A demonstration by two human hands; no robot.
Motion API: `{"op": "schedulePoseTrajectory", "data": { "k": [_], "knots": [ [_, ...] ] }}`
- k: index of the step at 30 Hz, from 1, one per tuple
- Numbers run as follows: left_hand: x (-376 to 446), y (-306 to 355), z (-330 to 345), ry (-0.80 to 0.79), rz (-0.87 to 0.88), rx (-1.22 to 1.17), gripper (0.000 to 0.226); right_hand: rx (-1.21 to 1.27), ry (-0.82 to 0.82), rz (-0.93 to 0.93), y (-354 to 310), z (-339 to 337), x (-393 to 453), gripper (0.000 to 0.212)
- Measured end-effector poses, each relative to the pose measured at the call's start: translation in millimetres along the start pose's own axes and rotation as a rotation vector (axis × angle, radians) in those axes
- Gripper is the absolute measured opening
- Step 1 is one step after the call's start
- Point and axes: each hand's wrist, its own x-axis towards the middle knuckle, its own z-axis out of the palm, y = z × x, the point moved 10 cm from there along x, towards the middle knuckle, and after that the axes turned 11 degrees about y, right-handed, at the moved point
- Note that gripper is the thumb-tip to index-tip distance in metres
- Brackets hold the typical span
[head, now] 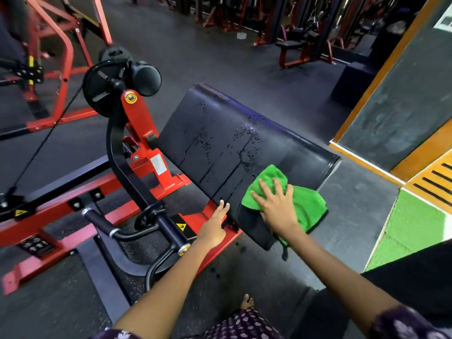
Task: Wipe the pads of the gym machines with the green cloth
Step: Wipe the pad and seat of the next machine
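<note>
A large black sloped pad (220, 133) of a red gym machine fills the middle of the head view, with water droplets and drip trails running down it. My right hand (276, 206) lies flat, fingers spread, pressing the green cloth (305, 204) against the pad's lower right part. My left hand (215, 223) is open with straight fingers, touching the pad's lower edge just left of the cloth. Part of the cloth hangs over the pad's near edge.
The machine's red frame (151, 143), black curved handle bar (122, 231) and a round black roller pad (146, 79) stand to the left. More red machines and a bench (293, 47) are at the back. An orange-framed wall (391, 118) and green flooring (411, 228) lie to the right.
</note>
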Motion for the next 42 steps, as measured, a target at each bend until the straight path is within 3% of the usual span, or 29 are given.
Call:
{"op": "schedulePoseTrajectory", "data": {
  "k": [3,7,8,11,13,17,20,22,24,27,30,33,37,40,42],
  "knots": [
    [-2.1,0.8,1.2,-0.011,-0.005,0.016,0.090,0.041,-0.011,-0.235,-54.1,17.0,-12.7,0.062],
    [-3.3,3.7,-3.1,-0.042,-0.005,0.035,0.091,-0.038,-0.048,-0.544,-50.4,27.9,-41.7,0.061],
    [-1.9,2.2,-3.0,-0.045,-0.008,0.036,0.092,-0.065,-0.044,-0.544,-37.2,27.7,-38.4,0.061],
    [1.8,-0.7,-1.2,-0.043,-0.006,0.005,0.093,-0.078,-0.005,-0.187,8.1,4.8,2.4,0.062],
    [4.2,-3.0,2.3,-0.037,-0.008,-0.008,0.093,0.024,0.035,-0.086,0.3,-4.9,21.9,0.059],
    [6.7,-3.0,3.1,-0.027,0.023,-0.034,0.093,0.081,-0.059,-0.337,-65.4,20.3,-1.0,0.066],
    [7.7,-5.2,2.9,-0.031,0.007,-0.036,0.091,-0.009,-0.130,-0.533,-61.4,33.7,-27.3,0.067],
    [6.0,-3.6,1.0,-0.026,-0.011,-0.017,0.093,-0.045,-0.079,-0.462,-36.0,23.0,-13.0,0.068],
    [5.6,-1.8,-2.4,0.001,-0.025,-0.029,0.092,-0.031,-0.007,-0.269,-13.2,7.4,18.1,0.067],
    [9.2,-3.4,-6.7,0.051,-0.067,-0.108,0.089,0.012,-0.017,-0.108,-21.8,-3.1,41.6,0.063],
    [15.4,-1.2,-18.0,0.140,-0.039,-0.081,0.083,0.024,-0.031,-0.351,-76.8,18.4,25.3,0.058],
    [15.7,0.8,-31.6,0.214,0.021,0.151,0.081,-0.001,-0.085,-0.569,-77.2,26.5,2.1,0.055],
    [22.6,-2.8,-40.9,0.179,0.059,0.394,0.084,0.001,-0.054,-0.398,-39.8,12.4,31.0,0.051],
    [28.3,-10.3,-38.5,0.103,0.081,0.470,0.084,0.033,-0.036,-0.289,-62.6,5.0,44.0,0.052],
    [30.5,-14.5,-35.7,0.052,0.109,0.511,0.089,0.071,-0.127,-0.346,-87.2,19.6,33.6,0.062]
  ]
}}
